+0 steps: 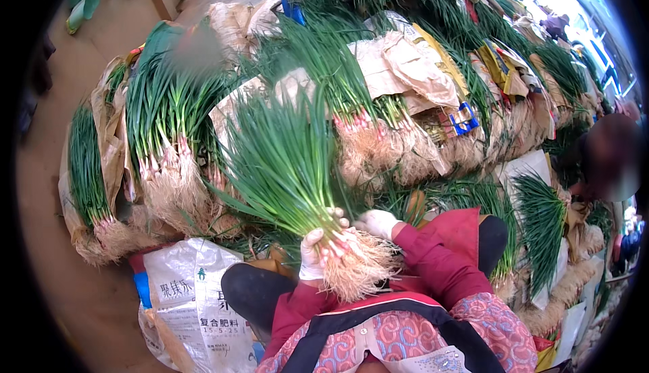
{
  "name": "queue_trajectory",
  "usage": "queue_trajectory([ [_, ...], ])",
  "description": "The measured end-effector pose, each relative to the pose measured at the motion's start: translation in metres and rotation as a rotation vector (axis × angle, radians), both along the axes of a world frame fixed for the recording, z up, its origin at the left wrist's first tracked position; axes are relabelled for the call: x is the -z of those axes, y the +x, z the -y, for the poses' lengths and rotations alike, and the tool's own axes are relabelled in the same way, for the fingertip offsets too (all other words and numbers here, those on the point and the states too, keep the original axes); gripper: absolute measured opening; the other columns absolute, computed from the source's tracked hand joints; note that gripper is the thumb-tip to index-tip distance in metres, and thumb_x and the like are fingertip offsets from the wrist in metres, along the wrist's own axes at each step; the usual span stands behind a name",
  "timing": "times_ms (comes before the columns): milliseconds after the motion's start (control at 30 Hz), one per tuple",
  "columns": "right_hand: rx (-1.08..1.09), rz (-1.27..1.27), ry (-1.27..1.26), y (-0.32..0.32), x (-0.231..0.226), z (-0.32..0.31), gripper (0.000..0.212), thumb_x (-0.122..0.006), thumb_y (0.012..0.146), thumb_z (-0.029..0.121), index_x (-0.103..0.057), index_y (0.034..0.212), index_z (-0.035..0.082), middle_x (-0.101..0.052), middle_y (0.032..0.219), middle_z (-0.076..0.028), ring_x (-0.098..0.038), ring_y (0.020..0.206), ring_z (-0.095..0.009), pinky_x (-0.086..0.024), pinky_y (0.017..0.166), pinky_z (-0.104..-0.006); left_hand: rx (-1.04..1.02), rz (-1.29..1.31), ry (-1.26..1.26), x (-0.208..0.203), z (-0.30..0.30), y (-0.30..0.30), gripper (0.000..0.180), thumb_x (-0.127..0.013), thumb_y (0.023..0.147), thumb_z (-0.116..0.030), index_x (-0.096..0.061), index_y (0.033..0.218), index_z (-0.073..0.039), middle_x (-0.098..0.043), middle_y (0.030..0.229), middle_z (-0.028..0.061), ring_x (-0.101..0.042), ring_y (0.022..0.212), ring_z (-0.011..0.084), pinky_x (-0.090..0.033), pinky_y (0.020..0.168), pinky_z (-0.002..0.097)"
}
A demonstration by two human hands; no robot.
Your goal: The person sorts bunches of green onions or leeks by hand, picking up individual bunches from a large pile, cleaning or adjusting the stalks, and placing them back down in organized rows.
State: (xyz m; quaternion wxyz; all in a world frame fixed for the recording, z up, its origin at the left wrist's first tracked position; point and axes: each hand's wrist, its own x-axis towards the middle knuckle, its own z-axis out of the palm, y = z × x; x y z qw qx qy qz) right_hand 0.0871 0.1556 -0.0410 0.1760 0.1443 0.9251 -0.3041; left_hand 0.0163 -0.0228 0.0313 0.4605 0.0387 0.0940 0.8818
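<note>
A big bunch of green onions is upright over my lap, leaning left, with long green leaves, pinkish-white bulbs and a mass of pale roots hanging low. My left hand, in a white glove, is wrapped round the bulb end from the left. Just right of the bunch is my right hand, also white-gloved, with its fingers curled in beside the stems. Whatever lies in those fingers is hidden.
Stacks of green onions lie ahead, covered in places by tan sacks. More bundles lie at right, near another person. A white printed sack is left of my knee. Brown floor stretches along the left.
</note>
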Motion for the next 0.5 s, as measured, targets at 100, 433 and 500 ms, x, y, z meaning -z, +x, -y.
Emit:
queue_trajectory([
  [100,0.101,-0.161,0.207,-0.014,-0.029,-0.039,0.04,-0.043,0.087,0.041,-0.061,0.097,0.007,-0.064,0.086,-0.017,-0.062,0.082,-0.032,-0.048,0.078,-0.0407,0.008,-0.001,-0.038,0.007,-0.002,-0.003,0.058,-0.059,0.076,-0.016,-0.038,0.128,0.001,-0.045,0.126,0.0193,-0.054,0.106,0.0288,-0.053,0.083,0.0406],
  [433,0.558,-0.219,0.495,-0.102,-0.029,-0.149,0.025,-0.056,0.083,0.031,-0.064,0.085,0.007,-0.063,0.08,-0.017,-0.062,0.077,-0.032,-0.048,0.071,-0.0407,0.119,0.001,-0.091,0.03,-0.017,-0.006,0.063,-0.061,0.075,-0.021,-0.039,0.127,0.005,-0.045,0.129,0.0223,-0.056,0.106,0.0262,-0.046,0.091,0.0404],
  [500,0.612,-0.447,0.469,-0.096,-0.048,-0.135,0.025,-0.057,0.083,0.031,-0.063,0.082,0.007,-0.063,0.077,-0.017,-0.061,0.074,-0.032,-0.048,0.068,-0.0413,0.102,-0.025,-0.124,0.032,-0.013,-0.008,0.061,-0.061,0.075,-0.021,-0.041,0.126,0.005,-0.047,0.127,0.0214,-0.056,0.105,0.0262,-0.046,0.091,0.0402],
])
